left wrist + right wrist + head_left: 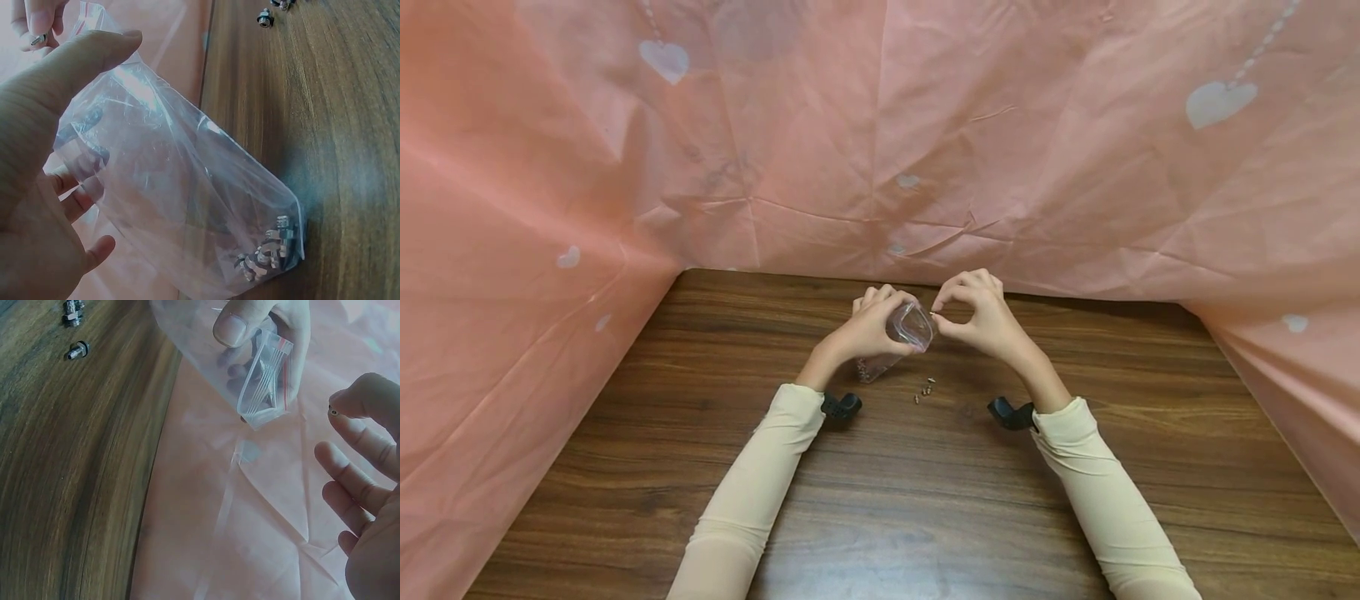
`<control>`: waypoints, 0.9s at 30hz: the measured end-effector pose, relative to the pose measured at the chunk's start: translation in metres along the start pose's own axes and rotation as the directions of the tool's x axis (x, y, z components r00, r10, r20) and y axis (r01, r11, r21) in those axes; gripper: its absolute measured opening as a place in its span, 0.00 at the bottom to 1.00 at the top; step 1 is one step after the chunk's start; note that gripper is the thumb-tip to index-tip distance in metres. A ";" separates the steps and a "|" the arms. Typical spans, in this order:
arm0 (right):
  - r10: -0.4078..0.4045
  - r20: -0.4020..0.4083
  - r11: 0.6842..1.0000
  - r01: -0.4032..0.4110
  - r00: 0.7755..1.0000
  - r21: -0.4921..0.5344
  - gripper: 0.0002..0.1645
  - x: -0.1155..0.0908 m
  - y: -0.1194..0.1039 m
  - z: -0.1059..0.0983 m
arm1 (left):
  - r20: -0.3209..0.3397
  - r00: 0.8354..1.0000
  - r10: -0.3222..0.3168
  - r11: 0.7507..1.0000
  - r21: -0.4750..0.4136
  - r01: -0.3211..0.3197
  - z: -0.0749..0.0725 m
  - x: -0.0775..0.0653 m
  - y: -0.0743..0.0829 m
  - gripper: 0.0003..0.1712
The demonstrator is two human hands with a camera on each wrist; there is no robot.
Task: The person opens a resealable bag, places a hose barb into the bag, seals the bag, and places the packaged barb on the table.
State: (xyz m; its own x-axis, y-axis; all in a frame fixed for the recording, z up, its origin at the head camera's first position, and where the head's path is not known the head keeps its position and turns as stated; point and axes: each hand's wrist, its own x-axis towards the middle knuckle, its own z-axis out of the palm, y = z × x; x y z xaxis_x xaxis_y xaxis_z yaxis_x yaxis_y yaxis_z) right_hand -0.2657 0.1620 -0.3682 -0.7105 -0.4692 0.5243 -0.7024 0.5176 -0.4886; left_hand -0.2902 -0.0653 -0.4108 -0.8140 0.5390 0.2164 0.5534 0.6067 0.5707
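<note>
A clear zip bag (181,169) is held tilted near its mouth by my left hand (874,325), thumb on one side and fingers on the other. The bag's mouth (265,381) gapes toward my right hand. Several small metal fittings (269,253) lie gathered in its bottom corner. Between thumb and index finger, my right hand (981,317) pinches one small metal fitting (333,411), just beside the bag's mouth and outside it. The other right fingers are spread loosely. Several loose fittings (927,390) lie on the table below the hands.
The brown wood-grain table (925,500) reaches back to a pink cloth (880,150) with pale hearts, which hangs behind and along both sides. Black wrist devices (842,406) sit at both cuffs.
</note>
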 end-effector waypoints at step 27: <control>0.012 0.036 1.000 -0.012 0.999 -0.010 0.07 -0.002 0.000 0.011 | 0.015 1.000 -0.004 1.000 0.006 0.004 0.003 0.001 0.002 0.40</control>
State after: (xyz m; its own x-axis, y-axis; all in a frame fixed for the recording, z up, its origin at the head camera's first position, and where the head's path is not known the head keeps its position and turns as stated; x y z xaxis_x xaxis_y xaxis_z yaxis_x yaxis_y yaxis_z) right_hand -0.2644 0.1551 -0.3772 -0.7202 -0.4881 0.4930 -0.6933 0.5303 -0.4879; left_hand -0.2894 -0.0618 -0.4120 -0.8137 0.5451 0.2019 0.5509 0.6126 0.5667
